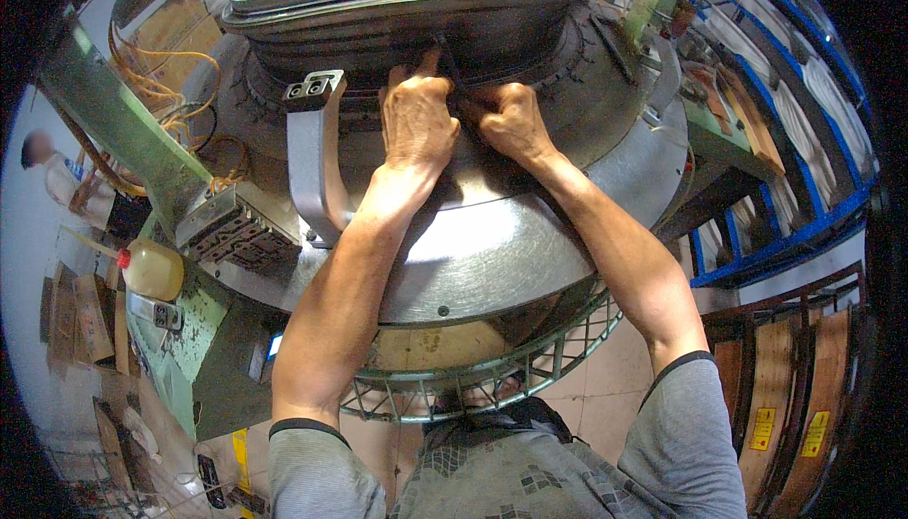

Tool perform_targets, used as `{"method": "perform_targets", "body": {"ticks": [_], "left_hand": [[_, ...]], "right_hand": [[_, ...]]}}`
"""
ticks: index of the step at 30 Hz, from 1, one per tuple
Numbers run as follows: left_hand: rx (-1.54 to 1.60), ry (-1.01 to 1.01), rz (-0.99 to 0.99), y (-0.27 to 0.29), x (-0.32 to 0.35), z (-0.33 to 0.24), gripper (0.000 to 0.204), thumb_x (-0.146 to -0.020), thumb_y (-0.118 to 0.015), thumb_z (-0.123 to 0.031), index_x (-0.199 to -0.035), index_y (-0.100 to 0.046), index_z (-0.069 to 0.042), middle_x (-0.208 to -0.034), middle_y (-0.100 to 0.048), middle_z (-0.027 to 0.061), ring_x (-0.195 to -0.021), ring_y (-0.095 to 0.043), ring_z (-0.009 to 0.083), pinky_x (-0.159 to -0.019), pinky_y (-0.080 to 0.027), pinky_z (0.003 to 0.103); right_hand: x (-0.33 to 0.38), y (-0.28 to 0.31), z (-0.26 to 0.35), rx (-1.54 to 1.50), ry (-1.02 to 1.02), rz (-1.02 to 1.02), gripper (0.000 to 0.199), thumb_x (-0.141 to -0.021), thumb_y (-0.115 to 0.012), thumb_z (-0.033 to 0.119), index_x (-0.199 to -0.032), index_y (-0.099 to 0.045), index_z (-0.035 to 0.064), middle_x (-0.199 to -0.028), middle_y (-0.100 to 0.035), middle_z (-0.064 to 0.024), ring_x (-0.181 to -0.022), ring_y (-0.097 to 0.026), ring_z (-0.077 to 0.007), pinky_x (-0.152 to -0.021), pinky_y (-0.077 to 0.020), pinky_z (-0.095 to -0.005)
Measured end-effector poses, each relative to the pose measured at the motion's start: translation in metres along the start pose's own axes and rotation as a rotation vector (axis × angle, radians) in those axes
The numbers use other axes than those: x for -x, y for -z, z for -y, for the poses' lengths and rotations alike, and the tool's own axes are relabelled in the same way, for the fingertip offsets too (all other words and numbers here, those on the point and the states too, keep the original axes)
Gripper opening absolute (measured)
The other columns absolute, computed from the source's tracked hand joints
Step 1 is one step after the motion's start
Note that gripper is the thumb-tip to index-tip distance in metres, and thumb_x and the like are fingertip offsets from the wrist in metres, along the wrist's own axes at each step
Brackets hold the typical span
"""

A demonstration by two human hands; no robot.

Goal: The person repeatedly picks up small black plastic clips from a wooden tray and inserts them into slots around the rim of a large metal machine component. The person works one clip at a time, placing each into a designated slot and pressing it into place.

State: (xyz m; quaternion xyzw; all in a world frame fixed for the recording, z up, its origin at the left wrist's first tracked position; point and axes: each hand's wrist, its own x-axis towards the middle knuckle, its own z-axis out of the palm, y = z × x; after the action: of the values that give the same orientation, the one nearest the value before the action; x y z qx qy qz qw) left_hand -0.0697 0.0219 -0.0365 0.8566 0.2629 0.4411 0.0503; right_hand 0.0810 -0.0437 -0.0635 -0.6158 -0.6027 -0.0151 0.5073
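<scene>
Both my hands reach to the base of a dark drum (pixel 331 58) on a large round machine, which looks like a circular knitting machine. My left hand (pixel 419 112) is bent closed, with one finger stretched up against the drum's side. Beside it, my right hand (pixel 511 124) is closed like a fist at the drum's lower edge. Whatever the fingers grip is hidden or too small to make out. Under my wrists lies the shiny metal ring (pixel 473 245) of the machine. A grey curved bracket (pixel 307 155) stands just left of my left hand.
Green machine posts (pixel 123 112) rise at the left, with orange cables (pixel 170 94) nearby. A metal control block (pixel 236 226) sits beside the ring. A yellowish jug (pixel 153 268) with a red cap stands left. Blue racks (pixel 785 112) fill the right. Another person (pixel 90 183) is far left.
</scene>
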Motion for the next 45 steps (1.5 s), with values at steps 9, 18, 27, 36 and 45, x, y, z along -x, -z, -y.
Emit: {"method": "perform_targets", "body": {"ticks": [9,18,27,36,45], "left_hand": [[-0.006,0.028,0.061,0.0024,-0.0009,-0.0004,0.016,-0.059,-0.07,0.002,-0.074,-0.071,-0.001,-0.092,-0.071,0.0224,-0.095,-0.066,0.0424,-0.086,-0.052,0.05],[-0.012,0.033,0.088,0.0035,-0.0006,-0.0017,0.015,-0.059,-0.07,0.002,-0.074,-0.071,-0.001,-0.109,-0.07,0.0222,-0.095,-0.065,0.0431,-0.089,-0.053,0.048],[0.015,-0.048,0.047,-0.0005,-0.0005,0.0041,0.021,-0.06,-0.068,0.0,-0.081,-0.073,0.0,-0.096,-0.069,0.0271,-0.091,-0.066,0.0441,-0.086,-0.054,0.048],[0.003,-0.024,0.074,-0.001,-0.0007,0.0031,0.03,-0.064,-0.067,0.002,-0.092,-0.077,-0.002,-0.1,-0.071,0.0252,-0.099,-0.067,0.0415,-0.092,-0.054,0.046],[0.016,-0.037,0.05,-0.0003,0.0,0.0028,0.03,-0.063,-0.066,0.003,-0.091,-0.076,-0.001,-0.095,-0.07,0.0268,-0.095,-0.067,0.0426,-0.09,-0.054,0.047]], "right_hand": [[-0.0006,-0.0015,-0.0058,-0.006,-0.023,0.017,0.017,-0.066,-0.059,0.007,-0.075,-0.07,-0.0034,-0.075,-0.065,-0.0281,-0.067,-0.07,-0.0376,-0.063,-0.054,-0.0436],[-0.0003,-0.0001,0.001,-0.003,-0.006,0.0,0.019,-0.068,-0.06,0.006,-0.079,-0.072,-0.0025,-0.077,-0.067,-0.0272,-0.071,-0.072,-0.0372,-0.066,-0.0557,-0.042],[0.0001,0.0016,0.0022,0.012,-0.034,0.024,0.022,-0.067,-0.058,0.008,-0.08,-0.073,-0.002,-0.076,-0.065,-0.0279,-0.07,-0.071,-0.038,-0.065,-0.0556,-0.0426],[0.0013,0.0012,0.0009,-0.004,-0.028,0.016,0.022,-0.065,-0.057,0.008,-0.078,-0.072,-0.0022,-0.074,-0.065,-0.0278,-0.067,-0.07,-0.0401,-0.063,-0.0554,-0.044],[0.0008,-0.0035,-0.0056,-0.003,-0.001,-0.028,0.017,-0.065,-0.058,0.008,-0.071,-0.068,-0.0037,-0.07,-0.064,-0.0277,-0.063,-0.068,-0.0395,-0.06,-0.0531,-0.044]]}}
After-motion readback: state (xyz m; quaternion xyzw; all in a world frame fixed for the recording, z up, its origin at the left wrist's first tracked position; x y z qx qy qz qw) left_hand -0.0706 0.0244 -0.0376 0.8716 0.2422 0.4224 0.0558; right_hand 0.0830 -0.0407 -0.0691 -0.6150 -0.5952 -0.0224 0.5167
